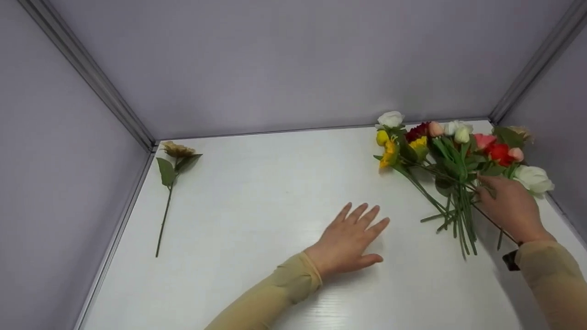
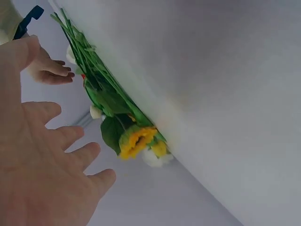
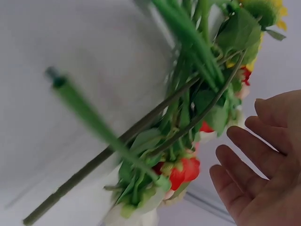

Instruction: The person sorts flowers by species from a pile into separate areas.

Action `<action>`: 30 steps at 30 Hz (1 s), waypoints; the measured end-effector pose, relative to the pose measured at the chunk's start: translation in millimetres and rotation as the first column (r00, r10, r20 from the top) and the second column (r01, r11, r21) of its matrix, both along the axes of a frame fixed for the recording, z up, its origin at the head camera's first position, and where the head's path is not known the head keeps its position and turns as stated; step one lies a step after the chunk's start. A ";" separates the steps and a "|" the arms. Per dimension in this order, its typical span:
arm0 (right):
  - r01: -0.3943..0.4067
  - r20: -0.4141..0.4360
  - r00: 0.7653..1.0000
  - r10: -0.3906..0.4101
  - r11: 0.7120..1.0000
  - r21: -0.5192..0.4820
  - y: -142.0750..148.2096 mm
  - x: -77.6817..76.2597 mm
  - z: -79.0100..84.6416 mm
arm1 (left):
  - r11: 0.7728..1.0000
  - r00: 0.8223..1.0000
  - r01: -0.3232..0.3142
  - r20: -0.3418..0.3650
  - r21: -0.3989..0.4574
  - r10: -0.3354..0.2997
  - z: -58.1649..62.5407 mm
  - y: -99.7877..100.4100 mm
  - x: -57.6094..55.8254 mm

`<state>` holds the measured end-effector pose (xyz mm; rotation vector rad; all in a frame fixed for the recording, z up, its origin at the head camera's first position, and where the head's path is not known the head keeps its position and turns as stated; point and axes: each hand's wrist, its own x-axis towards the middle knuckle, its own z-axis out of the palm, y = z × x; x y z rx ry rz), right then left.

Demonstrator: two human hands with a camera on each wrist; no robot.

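Note:
My left hand (image 1: 346, 243) is spread flat, palm down, close over the white table, holding nothing. To the right, my right hand (image 1: 513, 206) reaches over the stems of a heap of flowers (image 1: 461, 183). The right wrist view shows its fingers (image 3: 244, 174) relaxed and apart from the stems. A yellow sunflower (image 1: 389, 154) lies at the heap's left edge, a red flower (image 1: 500, 154) towards its right. Beside the right hand is a large white flower (image 1: 533, 178). One brown stem (image 3: 70, 186) passes under that hand. Green stems (image 1: 465, 224) cross and point to the front.
A single tan flower (image 1: 179, 150) with two leaves and a long stem lies at the table's far left. Grey panels (image 1: 293, 64) enclose the white table (image 1: 257, 197) at the back and sides. The heap lies near the back right corner.

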<state>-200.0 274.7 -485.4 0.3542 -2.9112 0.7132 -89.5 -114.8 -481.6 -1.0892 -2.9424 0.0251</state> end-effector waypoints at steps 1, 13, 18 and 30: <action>0.008 0.010 1.000 -0.008 1.000 0.008 3.1 -0.4 -0.5 | 1.000 1.000 0.011 -0.001 -0.011 -0.011 -1.9 10.2 -1.3; -0.002 0.061 0.998 0.000 0.999 0.038 13.2 1.0 -7.1 | 0.995 0.997 0.059 -0.043 -0.085 -0.063 -15.7 84.2 -8.4; -0.028 0.039 0.999 0.026 0.998 0.057 11.1 0.7 -11.7 | 0.993 0.998 0.052 -0.041 -0.108 -0.057 -18.0 88.6 -4.7; -0.021 0.037 0.999 0.019 0.999 0.047 14.9 -2.8 -17.9 | 0.994 0.998 0.041 -0.041 -0.106 -0.046 -20.5 86.2 -4.4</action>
